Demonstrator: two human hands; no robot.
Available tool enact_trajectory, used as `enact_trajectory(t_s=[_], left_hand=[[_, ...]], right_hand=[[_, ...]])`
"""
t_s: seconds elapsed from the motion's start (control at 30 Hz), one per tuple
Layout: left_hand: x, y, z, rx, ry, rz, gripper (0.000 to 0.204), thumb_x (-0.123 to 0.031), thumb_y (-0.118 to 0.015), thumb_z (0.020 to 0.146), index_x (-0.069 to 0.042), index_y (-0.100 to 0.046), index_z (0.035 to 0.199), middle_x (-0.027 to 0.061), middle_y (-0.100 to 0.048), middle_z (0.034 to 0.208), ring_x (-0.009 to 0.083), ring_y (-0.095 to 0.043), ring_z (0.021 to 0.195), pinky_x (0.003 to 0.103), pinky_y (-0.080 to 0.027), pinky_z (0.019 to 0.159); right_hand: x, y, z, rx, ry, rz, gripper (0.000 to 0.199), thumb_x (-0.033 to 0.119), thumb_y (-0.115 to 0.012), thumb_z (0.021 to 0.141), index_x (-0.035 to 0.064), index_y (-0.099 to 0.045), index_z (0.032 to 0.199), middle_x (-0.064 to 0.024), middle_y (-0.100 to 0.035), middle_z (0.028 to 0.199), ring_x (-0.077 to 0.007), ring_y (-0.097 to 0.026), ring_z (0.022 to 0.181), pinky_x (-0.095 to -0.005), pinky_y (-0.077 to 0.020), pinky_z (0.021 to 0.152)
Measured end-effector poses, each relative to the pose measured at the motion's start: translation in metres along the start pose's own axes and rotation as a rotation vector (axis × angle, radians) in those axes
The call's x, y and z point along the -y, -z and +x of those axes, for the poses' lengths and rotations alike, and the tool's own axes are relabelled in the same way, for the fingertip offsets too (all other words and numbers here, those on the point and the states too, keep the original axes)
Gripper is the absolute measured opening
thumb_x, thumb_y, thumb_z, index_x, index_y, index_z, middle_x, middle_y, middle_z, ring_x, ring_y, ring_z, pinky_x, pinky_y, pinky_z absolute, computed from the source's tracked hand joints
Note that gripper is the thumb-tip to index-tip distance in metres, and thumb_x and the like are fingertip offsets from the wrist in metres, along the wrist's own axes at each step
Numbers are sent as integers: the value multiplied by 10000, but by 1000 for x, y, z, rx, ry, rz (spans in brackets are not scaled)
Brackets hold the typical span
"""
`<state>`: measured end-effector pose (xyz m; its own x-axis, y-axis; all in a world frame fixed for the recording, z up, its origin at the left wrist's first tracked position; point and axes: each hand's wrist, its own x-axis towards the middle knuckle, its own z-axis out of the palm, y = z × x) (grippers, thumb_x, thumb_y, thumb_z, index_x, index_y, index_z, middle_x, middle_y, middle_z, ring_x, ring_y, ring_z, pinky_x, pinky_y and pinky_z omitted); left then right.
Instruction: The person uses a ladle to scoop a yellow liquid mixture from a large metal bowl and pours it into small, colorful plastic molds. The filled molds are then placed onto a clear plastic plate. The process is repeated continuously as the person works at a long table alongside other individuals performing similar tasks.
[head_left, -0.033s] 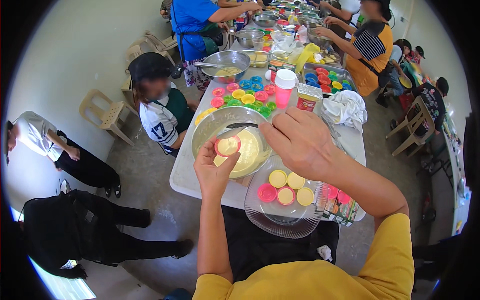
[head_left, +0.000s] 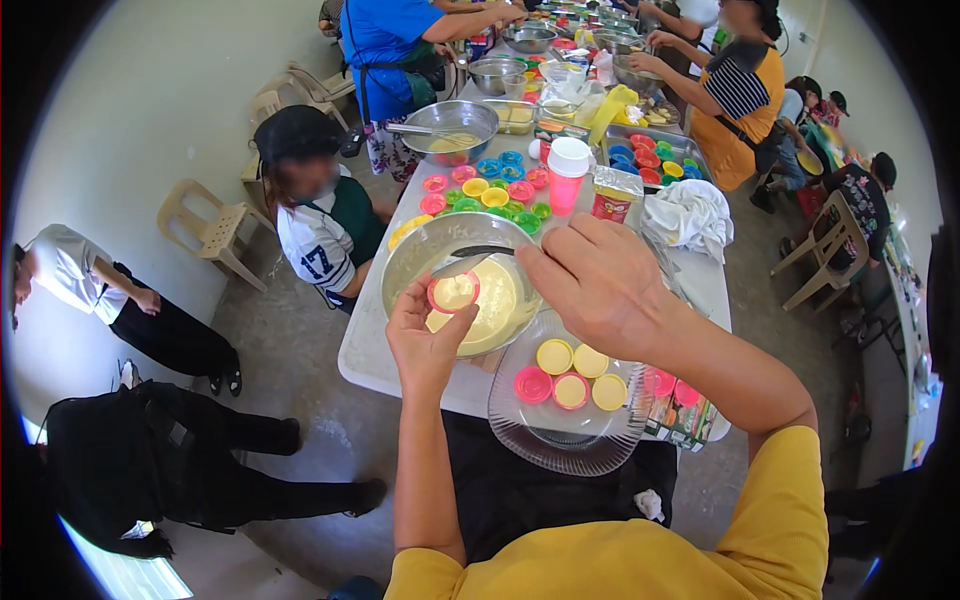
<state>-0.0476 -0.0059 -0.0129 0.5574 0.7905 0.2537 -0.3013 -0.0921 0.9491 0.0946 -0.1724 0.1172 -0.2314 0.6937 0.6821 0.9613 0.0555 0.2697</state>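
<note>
Over a metal bowl of pale yellow batter, my left hand pinches a small pink cup mold by its sides. Pale batter fills the cup. My right hand is closed around the dark handle of a metal spoon, whose bowl end meets the cup's far rim. Close to me, a clear ribbed tray holds several yellow molds filled with batter, a filled pink mold and a pink mold that looks unfilled.
Behind the bowl stand several colourful molds, a pink tumbler with a white lid and a printed can. A white cloth lies at right. A person in a dark cap sits at the table's left side; others work farther along.
</note>
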Motion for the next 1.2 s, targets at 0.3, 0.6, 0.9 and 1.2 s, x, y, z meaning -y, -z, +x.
enact_trajectory(t_s=[0.3, 0.6, 0.9, 1.2], left_hand=[[-3, -1, 0, -7, -16, -2, 638, 39, -847, 768, 113, -545, 1325, 157, -677, 1217, 193, -667, 1120, 318, -528, 994], [-3, 2, 1, 33, 1, -16, 634, 48, -839, 775, 106, -545, 1333, 154, -680, 1209, 185, -672, 1107, 312, -533, 979], [6, 3, 1, 27, -44, -13, 652, 45, -843, 780, 106, -534, 1351, 151, -678, 1221, 192, -670, 1119, 318, -533, 991], [0, -1, 0, 21, -25, -17, 665, 19, -855, 778, 109, -531, 1352, 151, -676, 1226, 191, -665, 1139, 316, -535, 989]], right_hand=[[0, 7, 4, -36, 2, -5, 284, 121, -685, 708, 1, -654, 964, -69, -571, 835, -229, -593, 814, -359, -481, 651], [4, 1, -3, -1, 13, 14, 275, 124, -688, 708, 5, -651, 953, -66, -555, 832, -236, -592, 814, -361, -477, 619], [3, 2, -2, 1, 5, 29, 272, 112, -681, 710, 12, -641, 960, -63, -542, 815, -233, -587, 789, -372, -468, 619], [-1, 2, 0, -25, -26, 27, 337, 83, -674, 715, -24, -654, 1034, -77, -541, 810, -246, -590, 765, -368, -481, 627]])
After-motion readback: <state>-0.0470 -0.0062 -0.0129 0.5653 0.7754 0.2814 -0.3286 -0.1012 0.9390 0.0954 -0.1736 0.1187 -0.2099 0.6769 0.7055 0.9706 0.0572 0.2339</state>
